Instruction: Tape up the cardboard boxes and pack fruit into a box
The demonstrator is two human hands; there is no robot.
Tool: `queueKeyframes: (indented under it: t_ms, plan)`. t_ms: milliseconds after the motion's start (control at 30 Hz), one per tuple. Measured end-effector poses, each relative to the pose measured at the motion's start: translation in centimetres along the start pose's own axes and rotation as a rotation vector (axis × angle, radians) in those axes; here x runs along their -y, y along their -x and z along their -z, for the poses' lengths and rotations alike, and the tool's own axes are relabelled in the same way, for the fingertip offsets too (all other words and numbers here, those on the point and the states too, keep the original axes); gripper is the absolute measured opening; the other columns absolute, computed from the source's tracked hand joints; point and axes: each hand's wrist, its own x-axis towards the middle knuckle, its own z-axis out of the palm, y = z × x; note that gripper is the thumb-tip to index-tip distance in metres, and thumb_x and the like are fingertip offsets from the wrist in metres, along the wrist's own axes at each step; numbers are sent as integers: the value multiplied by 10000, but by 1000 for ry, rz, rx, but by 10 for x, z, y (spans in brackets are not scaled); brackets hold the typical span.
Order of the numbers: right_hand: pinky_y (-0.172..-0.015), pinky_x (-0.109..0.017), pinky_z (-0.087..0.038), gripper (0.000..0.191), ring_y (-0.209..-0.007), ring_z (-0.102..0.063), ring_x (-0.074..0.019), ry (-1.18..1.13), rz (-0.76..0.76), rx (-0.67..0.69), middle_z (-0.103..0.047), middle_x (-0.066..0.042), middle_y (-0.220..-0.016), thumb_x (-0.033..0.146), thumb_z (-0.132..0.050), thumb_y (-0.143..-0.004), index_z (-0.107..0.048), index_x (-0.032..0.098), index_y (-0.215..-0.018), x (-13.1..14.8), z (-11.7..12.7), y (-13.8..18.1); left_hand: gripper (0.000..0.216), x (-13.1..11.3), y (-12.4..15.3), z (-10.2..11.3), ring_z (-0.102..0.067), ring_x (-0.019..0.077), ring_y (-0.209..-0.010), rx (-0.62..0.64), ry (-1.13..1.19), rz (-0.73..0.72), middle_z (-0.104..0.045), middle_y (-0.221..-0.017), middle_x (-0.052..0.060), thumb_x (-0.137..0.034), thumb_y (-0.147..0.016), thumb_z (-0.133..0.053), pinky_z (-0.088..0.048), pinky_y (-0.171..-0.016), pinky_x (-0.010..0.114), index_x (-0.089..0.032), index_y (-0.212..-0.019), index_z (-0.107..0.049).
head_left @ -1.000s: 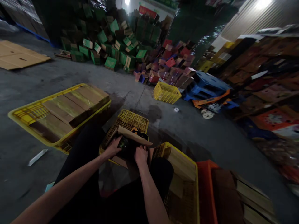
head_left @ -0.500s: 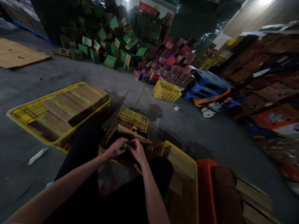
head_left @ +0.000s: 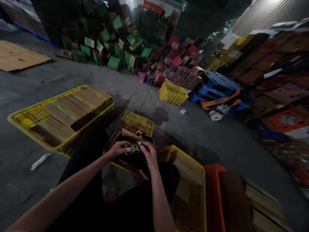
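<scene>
Between my hands is a small clear plastic packet with something green inside; its exact kind is too small to make out. My left hand pinches its left end, and my right hand grips the right end. Below the packet, an open cardboard box with dark insides rests on an upturned yellow crate. Just behind the box's far flap lies a black and orange object, partly hidden by that flap and my right hand.
A yellow crate of closed cardboard boxes stands at left. To the right are a yellow crate holding cardboard and a red crate. Farther off are another yellow crate, blue pallets, an orange pallet jack and piled green boxes.
My hands have moved apart, and the plastic packet is now stretched out between them, where before it was bunched up and mostly covered by my fingers. The crates have not moved.
</scene>
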Motion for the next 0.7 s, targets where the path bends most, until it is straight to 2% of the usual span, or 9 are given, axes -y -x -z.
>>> queueKeyframes:
  t_ms: [133,267,433,567,700]
  plan:
    - [-757,-313,-510,297,-808,-650,-214,-75,-52,-30,-731,-21,-891,481,-720,-784,-710,228,-938,-7,1,0,560,2,-2,1,-666,242,-923,7,40,-4,-727,-1027,87,-469,-728,-775,-498,-798,297,-130,-1165,-685]
    - [-724,-304,-495,299,-752,-622,-197,-60,-39,-105,-703,-11,-834,482,-729,-768,-679,220,-904,-13,0,-2,672,7,-3,0,-656,258,-1012,-1,182,9,-704,-1135,98,-437,-691,-822,-506,-848,315,-162,-1270,-620]
    - [-717,-306,-494,316,-770,-626,-205,-27,-27,-158,-704,-13,-828,495,-713,-770,-678,221,-923,-16,2,-1,474,10,-3,-1,-673,215,-799,71,240,108,-727,-891,78,-501,-736,-782,-511,-709,281,-113,-1001,-720]
    - [-727,-316,-510,320,-808,-642,-219,-57,-23,-136,-718,-25,-864,490,-709,-774,-703,229,-960,-17,1,-1,458,14,-4,-1,-650,167,-699,14,265,108,-712,-811,50,-512,-733,-786,-491,-642,241,-113,-952,-730]
    - [-816,-332,-521,387,-949,-653,-229,-160,-33,-53,-719,-39,-1053,445,-704,-801,-691,247,-1132,-16,0,-3,469,21,-7,0,-584,119,-576,-40,219,98,-672,-694,25,-554,-744,-764,-419,-528,194,-105,-877,-733]
